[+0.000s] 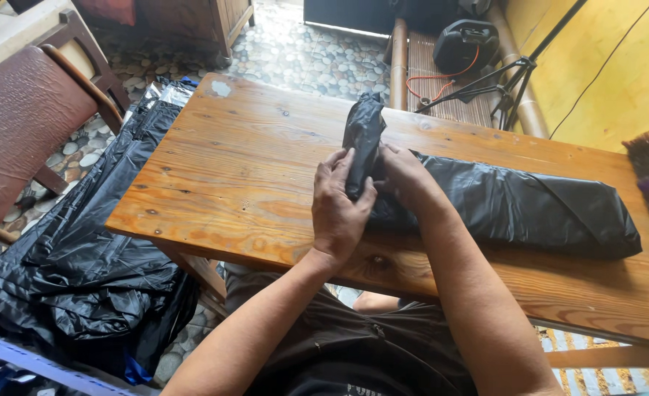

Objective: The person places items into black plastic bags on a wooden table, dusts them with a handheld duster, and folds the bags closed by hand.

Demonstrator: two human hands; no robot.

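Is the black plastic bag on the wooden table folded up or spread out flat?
Folded. The black plastic bag lies as a long narrow bundle, and the left hand and right hand grip its end, bent upward.

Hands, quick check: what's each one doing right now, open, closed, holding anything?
Left hand: closed around the rolled end of the black plastic bag on the wooden table.
Right hand: gripping the same bag roll from the other side.
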